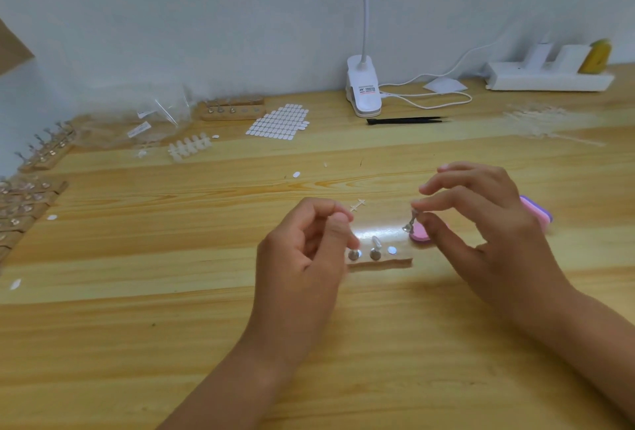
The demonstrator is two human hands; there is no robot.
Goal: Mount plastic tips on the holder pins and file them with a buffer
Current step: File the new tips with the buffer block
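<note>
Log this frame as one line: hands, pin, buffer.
left hand: curled at holder block, contents unclear | right hand: pinches metal pin clear of block | buffer: on table behind right hand

Your wooden table (206,299), current load. Centre frame: small wooden block (378,264), pink buffer (421,236) just right of it. Upper middle: clip lamp (365,94), black tweezers (405,120), sheet of white oval stickers (279,121). Upper left: plastic bags (137,120), strip of tips (189,148), more wooden blocks (233,109). Upper right: power strip (549,82).

Soft even light, blurred, warped edges
</note>
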